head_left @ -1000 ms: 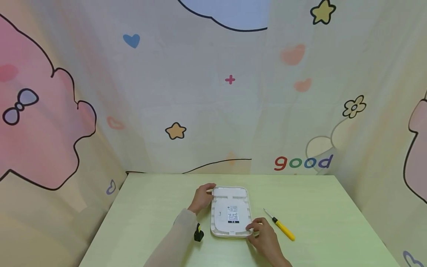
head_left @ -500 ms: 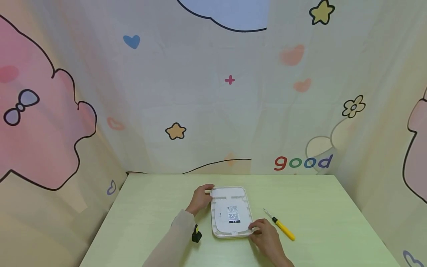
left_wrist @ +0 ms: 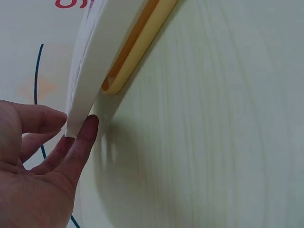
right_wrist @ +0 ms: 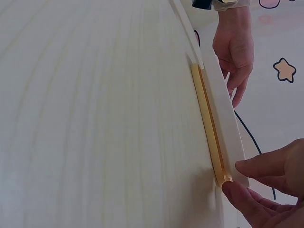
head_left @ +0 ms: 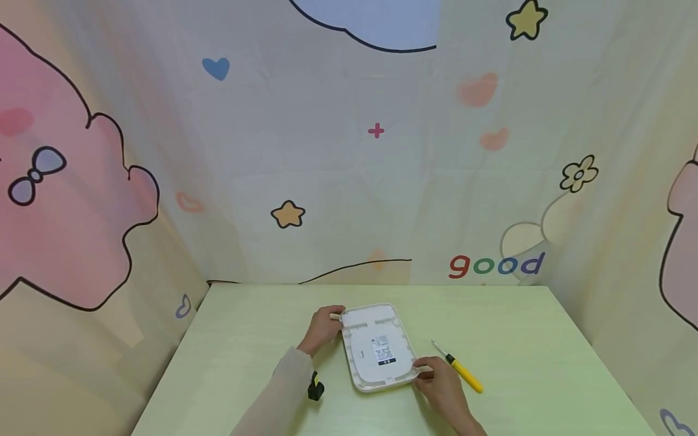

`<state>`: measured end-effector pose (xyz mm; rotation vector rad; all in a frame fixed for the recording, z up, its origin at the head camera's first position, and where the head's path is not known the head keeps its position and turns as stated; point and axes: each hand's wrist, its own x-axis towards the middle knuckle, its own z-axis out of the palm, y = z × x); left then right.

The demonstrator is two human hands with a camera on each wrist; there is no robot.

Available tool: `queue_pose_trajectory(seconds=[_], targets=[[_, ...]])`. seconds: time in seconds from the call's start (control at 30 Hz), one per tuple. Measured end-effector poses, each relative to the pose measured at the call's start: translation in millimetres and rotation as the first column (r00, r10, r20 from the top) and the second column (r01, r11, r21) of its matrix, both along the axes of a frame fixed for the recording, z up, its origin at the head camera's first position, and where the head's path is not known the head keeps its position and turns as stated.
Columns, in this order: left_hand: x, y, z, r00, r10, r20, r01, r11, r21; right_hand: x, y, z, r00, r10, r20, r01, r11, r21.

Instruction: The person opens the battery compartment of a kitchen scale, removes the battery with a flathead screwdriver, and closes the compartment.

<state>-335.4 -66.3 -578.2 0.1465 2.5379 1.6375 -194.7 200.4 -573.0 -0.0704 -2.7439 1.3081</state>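
Observation:
A white rectangular plastic casing [head_left: 376,330] with rounded corners lies at mid-table, slightly turned, its ribbed side with a printed label facing up. My left hand [head_left: 322,329] pinches its far left corner; in the left wrist view, the thumb and fingers of that hand [left_wrist: 45,156] are on either face of the casing's white edge [left_wrist: 97,71]. At the near right corner my right hand [head_left: 440,384] pinches the rim between thumb and fingers. Under the casing, a yellow-orange part [right_wrist: 207,118] shows in both wrist views. What joins it to the casing is hidden.
A screwdriver [head_left: 460,370] with a yellow and black handle lies just right of my right hand. A small black object [head_left: 315,387] is at my left wrist. The pale green table [head_left: 245,327] meets a patterned curtain [head_left: 338,151] at its back edge.
The casing has turned counter-clockwise as seen from above. Its far end swung left with my left hand, and its near end shifted right with my right hand. The screwdriver stayed put.

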Motion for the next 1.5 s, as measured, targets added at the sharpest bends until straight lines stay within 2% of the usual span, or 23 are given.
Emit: queue_pose_trajectory(seconds=[0.17, 0.27, 0.6, 0.8, 1.0, 1.23, 1.5], targets=[[5.9, -5.8, 2.0, 0.999, 0.003, -0.049, -0.003, 1.000, -0.009, -4.5, 2.7, -3.4, 0.999, -0.038, 0.017, 0.040, 0.991, -0.127], [8.9, -8.4, 2.0, 0.998, 0.002, -0.068, -0.003, 1.000, -0.012, -7.5, 3.8, -4.8, 0.998, -0.057, 0.031, 0.061, 0.985, -0.162], [15.4, -14.2, -2.7, 1.000, 0.023, -0.013, -0.023, 1.000, -0.020, -16.2, 8.1, -6.0, 0.995, -0.100, 0.015, 0.101, 0.989, -0.111], [22.5, -18.0, -4.0, 0.999, 0.039, 0.006, -0.039, 0.999, 0.035, -25.5, 12.3, -6.1, 0.994, -0.108, 0.022, 0.110, 0.984, -0.137], [27.7, -21.0, -5.6, 0.999, 0.034, 0.031, -0.037, 0.994, 0.100, -33.8, 15.5, -4.6, 0.986, -0.142, 0.087, 0.147, 0.988, -0.051], [36.5, -22.8, -5.9, 0.997, 0.070, 0.022, -0.072, 0.992, 0.108, -40.0, 13.5, -2.4, 0.983, -0.143, 0.114, 0.150, 0.987, -0.057], [43.4, -27.0, -10.4, 0.997, 0.069, 0.036, -0.073, 0.991, 0.116, -45.6, 11.9, -1.6, 0.989, -0.118, 0.085, 0.123, 0.991, -0.052]])
